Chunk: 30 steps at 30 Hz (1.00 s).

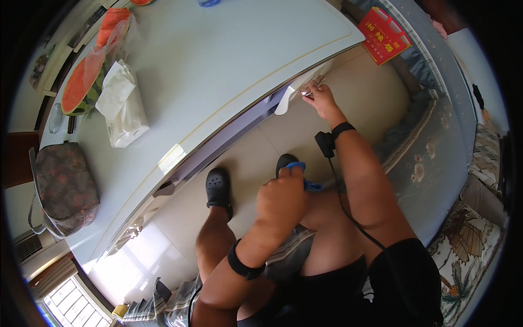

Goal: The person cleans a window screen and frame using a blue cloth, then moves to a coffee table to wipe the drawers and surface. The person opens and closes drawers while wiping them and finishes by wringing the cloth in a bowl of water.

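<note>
My left hand (282,198) is closed in a fist above my lap. Bits of a thin blue cloth (312,187) stick out past its fingers; the rest is hidden in the grip. Farther out, my right hand (321,100) has its fingers around the shiny metal handle (305,94) of a drawer under the table. That drawer's white, curved-edged front (284,104) stands out beyond the edge of the glass-topped table (229,69). What lies inside the drawer cannot be seen.
A tissue pack (128,124), cut watermelon (78,88) and a patterned bag (67,188) sit on the table. A red carton (384,36) is at the far right, beside a cloth-covered sofa (425,163). A black cable (341,196) runs along my right arm.
</note>
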Motion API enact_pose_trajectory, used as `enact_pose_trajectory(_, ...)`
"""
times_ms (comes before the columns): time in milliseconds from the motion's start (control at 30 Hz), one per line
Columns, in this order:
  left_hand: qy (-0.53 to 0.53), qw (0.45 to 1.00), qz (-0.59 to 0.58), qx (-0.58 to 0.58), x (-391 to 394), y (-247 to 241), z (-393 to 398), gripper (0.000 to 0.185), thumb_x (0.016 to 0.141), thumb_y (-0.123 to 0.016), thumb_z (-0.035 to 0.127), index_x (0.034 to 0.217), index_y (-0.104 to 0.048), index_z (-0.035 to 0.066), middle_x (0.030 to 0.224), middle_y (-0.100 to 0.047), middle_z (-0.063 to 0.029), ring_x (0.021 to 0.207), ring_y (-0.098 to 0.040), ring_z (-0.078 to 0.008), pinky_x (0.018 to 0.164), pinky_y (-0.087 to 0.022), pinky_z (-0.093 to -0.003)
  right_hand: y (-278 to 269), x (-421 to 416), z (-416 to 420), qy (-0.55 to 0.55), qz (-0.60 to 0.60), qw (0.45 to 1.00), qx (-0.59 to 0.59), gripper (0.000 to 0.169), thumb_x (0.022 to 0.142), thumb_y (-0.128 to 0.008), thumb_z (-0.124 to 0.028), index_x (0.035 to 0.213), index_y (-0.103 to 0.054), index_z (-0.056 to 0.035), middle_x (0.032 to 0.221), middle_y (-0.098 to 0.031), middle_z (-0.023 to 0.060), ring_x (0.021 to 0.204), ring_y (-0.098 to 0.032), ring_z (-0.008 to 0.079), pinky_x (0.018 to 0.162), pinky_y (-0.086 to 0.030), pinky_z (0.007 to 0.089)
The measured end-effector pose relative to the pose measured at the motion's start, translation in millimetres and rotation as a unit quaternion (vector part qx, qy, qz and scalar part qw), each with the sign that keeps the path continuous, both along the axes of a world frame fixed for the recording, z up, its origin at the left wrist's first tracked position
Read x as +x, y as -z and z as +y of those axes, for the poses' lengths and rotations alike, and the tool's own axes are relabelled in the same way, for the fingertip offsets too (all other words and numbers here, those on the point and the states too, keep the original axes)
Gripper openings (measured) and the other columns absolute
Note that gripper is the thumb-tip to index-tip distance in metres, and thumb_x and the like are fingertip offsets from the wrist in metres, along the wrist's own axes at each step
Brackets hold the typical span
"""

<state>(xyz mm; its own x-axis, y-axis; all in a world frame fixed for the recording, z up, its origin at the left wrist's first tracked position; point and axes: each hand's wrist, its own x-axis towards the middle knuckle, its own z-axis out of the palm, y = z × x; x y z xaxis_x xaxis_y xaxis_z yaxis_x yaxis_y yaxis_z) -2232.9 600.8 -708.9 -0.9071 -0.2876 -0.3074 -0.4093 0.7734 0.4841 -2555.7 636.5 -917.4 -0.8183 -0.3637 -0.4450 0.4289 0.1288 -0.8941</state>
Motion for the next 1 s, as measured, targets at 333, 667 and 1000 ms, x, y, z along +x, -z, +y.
enact_pose_trajectory(333, -0.050, 0.998, 0.001, 0.037, -11, -6, -8, 0.039, 0.080, -0.070, 0.017, 0.115, -0.061, 0.002, 0.103, -0.069, -0.0191, 0.086, -0.071, -0.0422, 0.074, -0.060, -0.0487, 2, -5, -9, 0.035, -0.104, 0.990, -0.088, 0.018, 0.105, -0.057, -0.014, 0.108, -0.059, 0.0031, 0.106, -0.064, 0.0129, 0.093, -0.068, 0.0237, 0.086, -0.066, 0.0370)
enact_pose_trajectory(667, -0.061, 0.997, 0.021, 0.032, -15, 0, -10, 0.037, 0.080, -0.068, 0.015, 0.115, -0.061, 0.003, 0.105, -0.068, -0.0207, 0.086, -0.071, -0.0421, 0.075, -0.060, -0.0485, -15, 4, -53, 0.088, -0.117, 0.989, -0.014, 0.021, 0.107, -0.054, -0.017, 0.113, -0.059, 0.0027, 0.110, -0.065, 0.0115, 0.094, -0.068, 0.0230, 0.087, -0.066, 0.0390)
enact_pose_trajectory(1000, -0.359, 0.787, 0.214, 0.455, -101, 7, -28, 0.038, 0.093, -0.060, 0.022, 0.119, -0.064, -0.006, 0.100, -0.070, -0.0144, 0.089, -0.067, -0.0216, 0.080, -0.054, -0.0346, -144, 114, 50, -0.100, -0.377, 0.840, -0.378, 0.076, 0.096, -0.053, -0.070, 0.139, -0.055, -0.0072, 0.125, -0.066, 0.0143, 0.116, -0.064, 0.0292, 0.101, -0.052, 0.0458)
